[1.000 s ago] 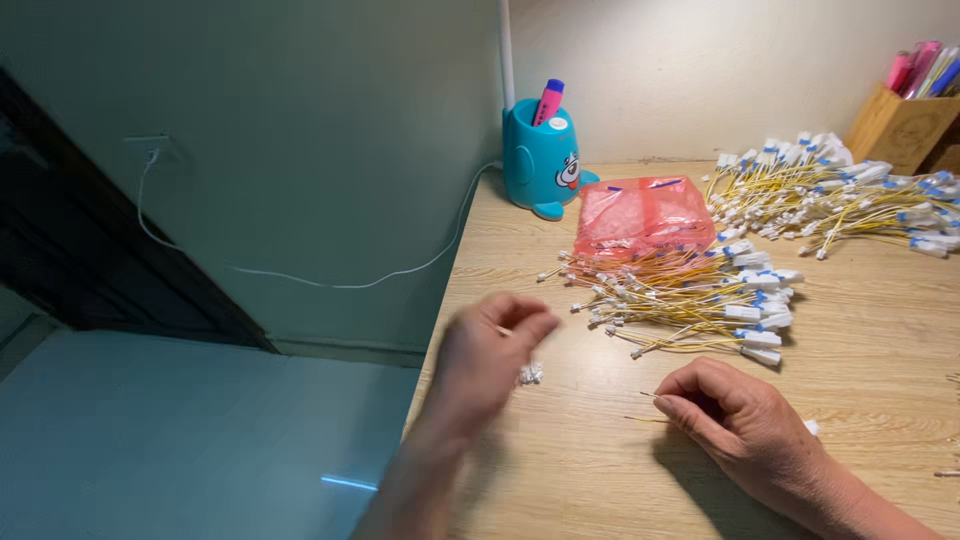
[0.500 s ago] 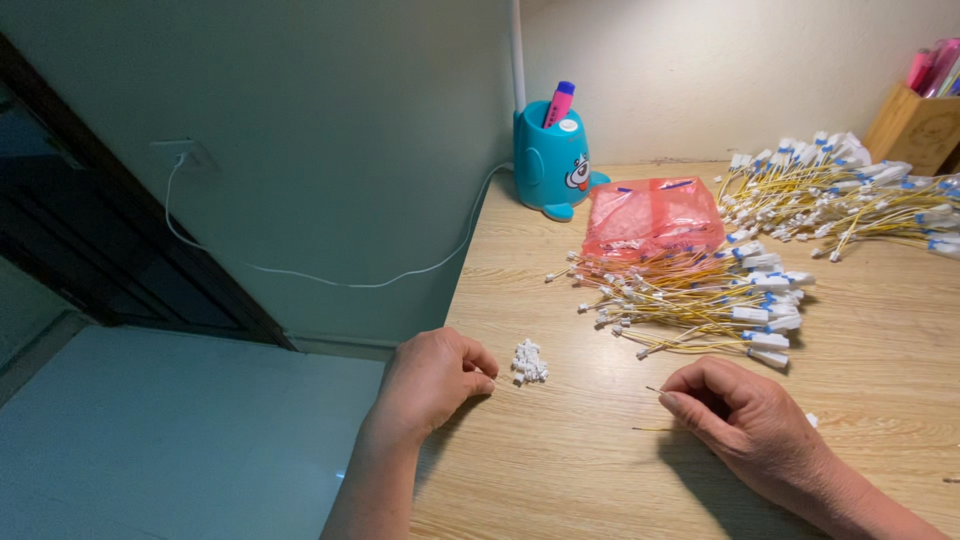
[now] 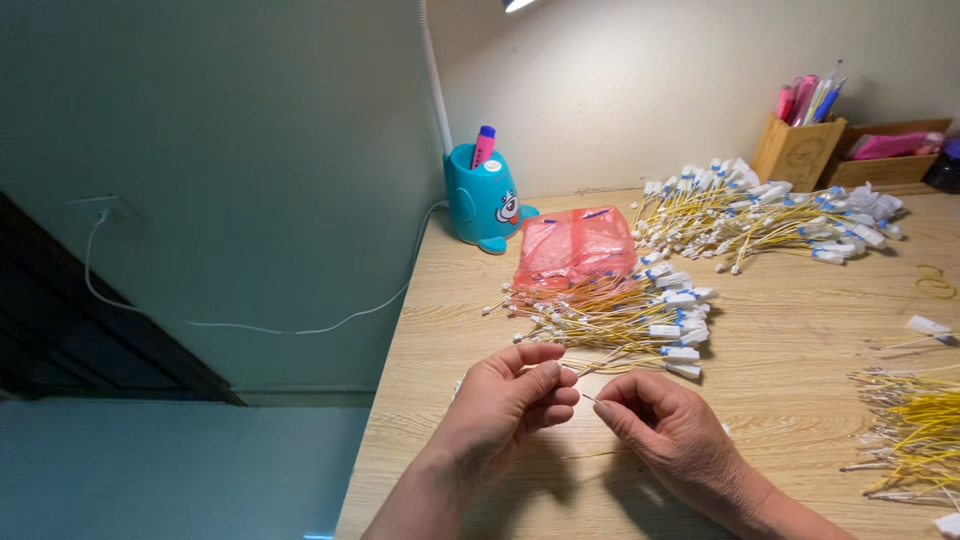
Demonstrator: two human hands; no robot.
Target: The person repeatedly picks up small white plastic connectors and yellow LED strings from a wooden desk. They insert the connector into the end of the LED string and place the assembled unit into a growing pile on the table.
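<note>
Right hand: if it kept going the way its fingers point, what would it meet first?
The right hand points left toward the left hand; its fingertips would likely meet those fingers first, nearly touching already.

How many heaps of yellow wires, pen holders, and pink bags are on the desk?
Heaps of yellow wires: 3 (near heap, far heap, right-edge heap)
Pen holders: 2 (teal holder, wooden holder)
Pink mesh bag: 1
Total: 6

left hand [image 3: 510, 405] risen from table, fingers meeting right hand [image 3: 665, 430]
</note>
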